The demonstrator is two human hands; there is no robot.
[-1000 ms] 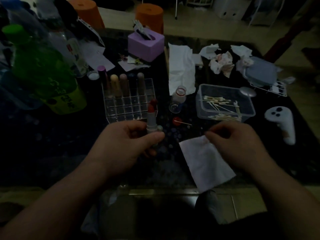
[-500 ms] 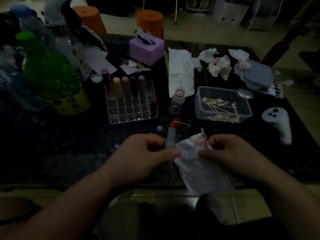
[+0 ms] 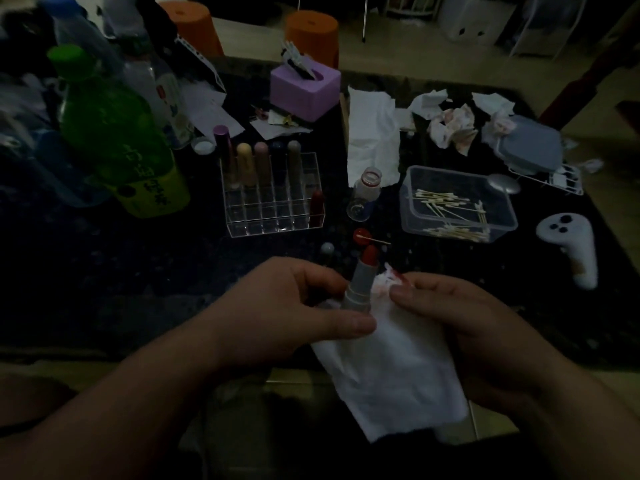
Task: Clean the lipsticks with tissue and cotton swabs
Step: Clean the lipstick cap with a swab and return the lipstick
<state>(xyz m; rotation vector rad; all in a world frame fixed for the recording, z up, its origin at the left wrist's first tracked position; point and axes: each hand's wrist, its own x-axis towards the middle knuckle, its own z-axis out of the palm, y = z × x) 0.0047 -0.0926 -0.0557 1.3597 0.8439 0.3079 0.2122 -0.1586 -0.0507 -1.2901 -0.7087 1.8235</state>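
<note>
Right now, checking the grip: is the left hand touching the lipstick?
Touching. Head view: the left hand pinches the lipstick tube's base between thumb and fingers.

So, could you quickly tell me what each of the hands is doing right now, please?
Left hand: grips the opened lipstick.
Right hand: pinches the stained tissue beside it.

Dim light. Left hand (image 3: pixel 277 313) and right hand (image 3: pixel 460 320) both bare. Left forearm (image 3: pixel 138 410) and right forearm (image 3: pixel 571 403) bare too, uncovered from wrist to frame edge. Fingers (image 3: pixel 308 271) thick, rounded at the tips. Nails short, cut close; a thumbnail shows on each hand, with a faint sheen. Knuckle and wrist detail lost in shadow. Dark patch (image 3: pixel 311 459) at bottom edge between the arms: clothing or not, cannot tell.
</note>
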